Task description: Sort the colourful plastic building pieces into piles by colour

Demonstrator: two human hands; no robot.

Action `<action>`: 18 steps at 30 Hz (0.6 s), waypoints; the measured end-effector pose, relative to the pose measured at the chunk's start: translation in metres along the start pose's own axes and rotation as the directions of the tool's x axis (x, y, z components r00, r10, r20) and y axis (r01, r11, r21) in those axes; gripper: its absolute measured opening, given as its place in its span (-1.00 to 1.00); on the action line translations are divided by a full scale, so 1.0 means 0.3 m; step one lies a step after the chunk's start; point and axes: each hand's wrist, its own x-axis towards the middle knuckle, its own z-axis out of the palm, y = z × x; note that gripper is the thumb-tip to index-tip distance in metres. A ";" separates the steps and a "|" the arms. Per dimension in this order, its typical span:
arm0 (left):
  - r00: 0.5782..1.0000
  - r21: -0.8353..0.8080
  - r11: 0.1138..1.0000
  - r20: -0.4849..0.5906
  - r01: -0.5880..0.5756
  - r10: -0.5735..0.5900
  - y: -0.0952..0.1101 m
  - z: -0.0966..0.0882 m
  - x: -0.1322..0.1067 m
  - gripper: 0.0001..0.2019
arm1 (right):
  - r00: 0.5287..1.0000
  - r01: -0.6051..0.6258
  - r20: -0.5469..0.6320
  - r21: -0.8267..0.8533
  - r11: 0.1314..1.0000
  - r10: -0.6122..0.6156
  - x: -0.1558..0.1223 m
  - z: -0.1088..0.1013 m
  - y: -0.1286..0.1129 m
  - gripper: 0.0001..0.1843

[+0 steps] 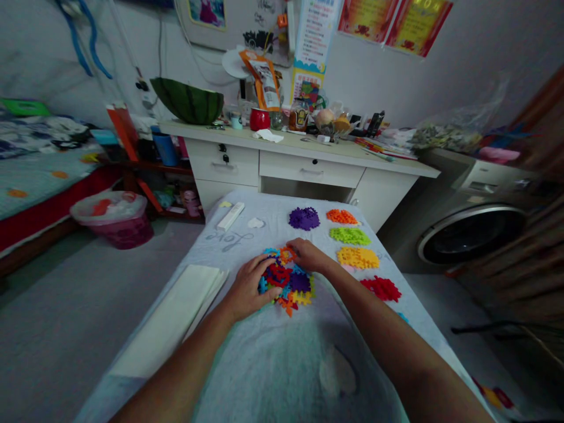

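A mixed heap of toothed, gear-like plastic pieces (300,282) in several colours lies in the middle of the cloth-covered table. My left hand (253,288) rests on its left side, fingers spread and thumb apart over the red and blue pieces. At the heap's far edge, the bent fingers of my right hand (306,255) pinch an orange plastic piece (287,255). Single-colour piles lie beyond and to the right: purple (304,218), orange (342,217), green (350,236), yellow (358,257) and red (381,288). A bit of blue (403,318) shows past my right forearm.
A white box-like strip (231,217) lies at the table's far left, and folded pale cloth (176,317) along its left edge. Behind stands a white desk (308,167) bearing a cut watermelon (189,101) and clutter. A washing machine (462,217) is at right, a pink bin (112,226) at left.
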 end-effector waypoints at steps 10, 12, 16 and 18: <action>1.000 -0.063 0.998 -0.013 -0.028 0.027 0.017 -0.006 0.005 -0.35 | 0.998 0.023 0.063 0.014 1.000 -0.023 -0.007 -0.043 0.009 -0.49; 0.999 -0.052 0.998 -0.021 -0.027 0.026 0.017 -0.002 0.005 -0.36 | 0.998 0.002 0.070 0.004 1.000 -0.003 -0.015 -0.059 0.015 -0.51; 0.990 0.069 0.996 -0.135 0.052 -0.043 0.003 0.008 0.003 -0.39 | 0.995 -0.080 -0.053 0.035 0.996 0.082 -0.042 -0.115 0.075 -0.47; 0.982 0.095 0.990 -0.169 0.100 -0.083 -0.006 0.014 0.002 -0.41 | 0.981 -0.139 -0.131 0.059 0.989 0.145 -0.057 -0.154 0.133 -0.50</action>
